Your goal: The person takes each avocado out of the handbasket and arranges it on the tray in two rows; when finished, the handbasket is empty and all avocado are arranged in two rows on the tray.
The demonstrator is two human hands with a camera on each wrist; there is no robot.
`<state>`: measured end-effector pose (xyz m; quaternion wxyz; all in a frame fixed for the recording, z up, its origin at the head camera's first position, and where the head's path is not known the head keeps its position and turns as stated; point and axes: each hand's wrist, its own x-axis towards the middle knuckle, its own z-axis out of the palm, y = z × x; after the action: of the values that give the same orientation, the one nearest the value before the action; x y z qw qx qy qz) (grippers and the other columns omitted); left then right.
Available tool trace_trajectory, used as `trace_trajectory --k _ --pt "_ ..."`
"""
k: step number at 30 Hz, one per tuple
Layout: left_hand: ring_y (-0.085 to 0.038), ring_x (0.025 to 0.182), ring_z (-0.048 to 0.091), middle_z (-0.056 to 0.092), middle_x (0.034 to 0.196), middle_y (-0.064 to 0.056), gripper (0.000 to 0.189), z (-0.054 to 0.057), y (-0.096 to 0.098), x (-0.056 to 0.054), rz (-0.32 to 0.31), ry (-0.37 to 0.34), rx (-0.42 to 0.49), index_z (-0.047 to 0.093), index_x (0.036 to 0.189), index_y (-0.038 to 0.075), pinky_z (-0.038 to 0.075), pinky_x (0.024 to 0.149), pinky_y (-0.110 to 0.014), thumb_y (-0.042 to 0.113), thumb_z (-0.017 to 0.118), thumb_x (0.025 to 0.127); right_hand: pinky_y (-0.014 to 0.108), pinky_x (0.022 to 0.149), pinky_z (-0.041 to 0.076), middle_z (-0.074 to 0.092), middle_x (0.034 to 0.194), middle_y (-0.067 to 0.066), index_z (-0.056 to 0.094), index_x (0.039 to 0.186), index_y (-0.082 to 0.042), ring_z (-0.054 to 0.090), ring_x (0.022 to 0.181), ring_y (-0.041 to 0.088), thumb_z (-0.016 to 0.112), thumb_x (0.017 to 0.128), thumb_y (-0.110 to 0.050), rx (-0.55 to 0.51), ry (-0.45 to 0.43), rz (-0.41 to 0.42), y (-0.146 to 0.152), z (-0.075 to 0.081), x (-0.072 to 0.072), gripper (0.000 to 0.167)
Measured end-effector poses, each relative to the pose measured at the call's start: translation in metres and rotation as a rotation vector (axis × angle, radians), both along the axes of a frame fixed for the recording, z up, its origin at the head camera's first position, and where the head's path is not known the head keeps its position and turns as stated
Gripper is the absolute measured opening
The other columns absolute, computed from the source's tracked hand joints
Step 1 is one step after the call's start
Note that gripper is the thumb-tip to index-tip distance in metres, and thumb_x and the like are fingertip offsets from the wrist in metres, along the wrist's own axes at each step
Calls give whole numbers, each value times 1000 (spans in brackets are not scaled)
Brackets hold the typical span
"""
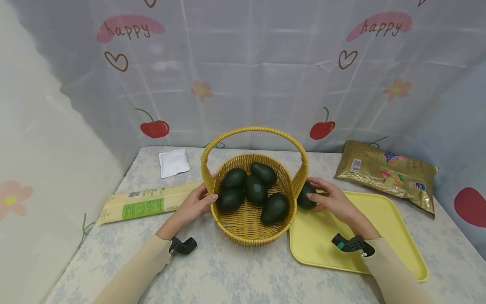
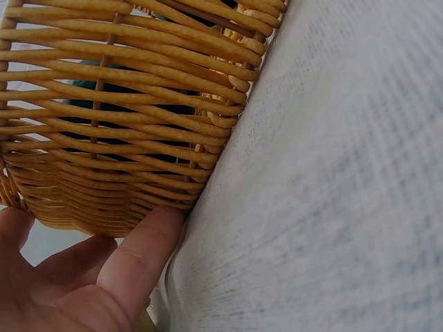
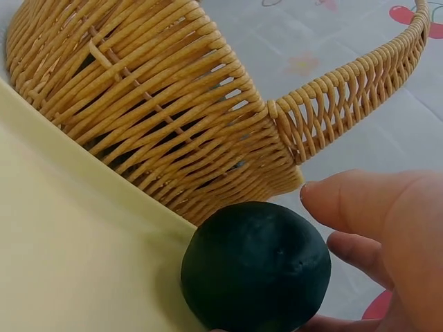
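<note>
A round yellow wicker basket (image 1: 243, 240) with a tall arched handle stands mid-table and bears several dark green avocados (image 1: 256, 190). My left hand (image 1: 195, 202) rests against the basket's left outer side, thumb and fingers spread. In the left wrist view the fingertips (image 2: 163, 218) meet the weave low on its wall. Just right of the basket, my right hand (image 1: 334, 202) has its thumb and fingers around another avocado (image 1: 306, 196). In the right wrist view this avocado (image 3: 256, 266) sits by the tray's edge, close to the basket wall.
Under the right forearm lies a yellow tray (image 1: 391, 236), its left edge beside the basket. A gold fruit-print packet (image 1: 387, 173) is behind it. Left of the basket lie a long cream-and-green packet (image 1: 148, 202) and a small white square pad (image 1: 174, 163). Patterned curtains border the table.
</note>
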<state>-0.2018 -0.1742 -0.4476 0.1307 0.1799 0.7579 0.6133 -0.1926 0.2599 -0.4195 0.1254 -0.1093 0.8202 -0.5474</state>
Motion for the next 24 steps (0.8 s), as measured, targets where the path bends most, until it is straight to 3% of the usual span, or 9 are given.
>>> trace_trajectory --k 4,7,19,24 --pt "-43 136 49 32 163 -25 67 0 1 0 0 -20 15 21 165 22 61 91 -38 17 53 106 35 80 63 33 155 38 34 155 4 64 113 14 60 103 -15 -33 -2 -2 -1 -1 0 61" --pt "-44 136 50 33 162 -27 67 -1 1 0 1 -29 23 20 165 22 61 90 -39 16 53 107 34 80 63 36 153 37 36 153 5 64 111 9 60 103 -14 -48 -1 -3 -2 -3 -1 59" --pt "-46 137 49 33 162 -26 66 2 1 0 8 2 -13 21 165 22 61 92 -41 17 52 107 34 84 63 34 156 37 32 156 4 56 129 45 59 103 -15 -20 1 0 -5 -10 -4 62" --pt "-47 137 49 32 162 -27 66 -1 1 0 5 5 -7 20 165 20 61 91 -42 16 52 107 36 85 63 31 158 37 28 158 3 52 131 51 58 104 -15 -29 -5 4 -4 -9 -3 65"
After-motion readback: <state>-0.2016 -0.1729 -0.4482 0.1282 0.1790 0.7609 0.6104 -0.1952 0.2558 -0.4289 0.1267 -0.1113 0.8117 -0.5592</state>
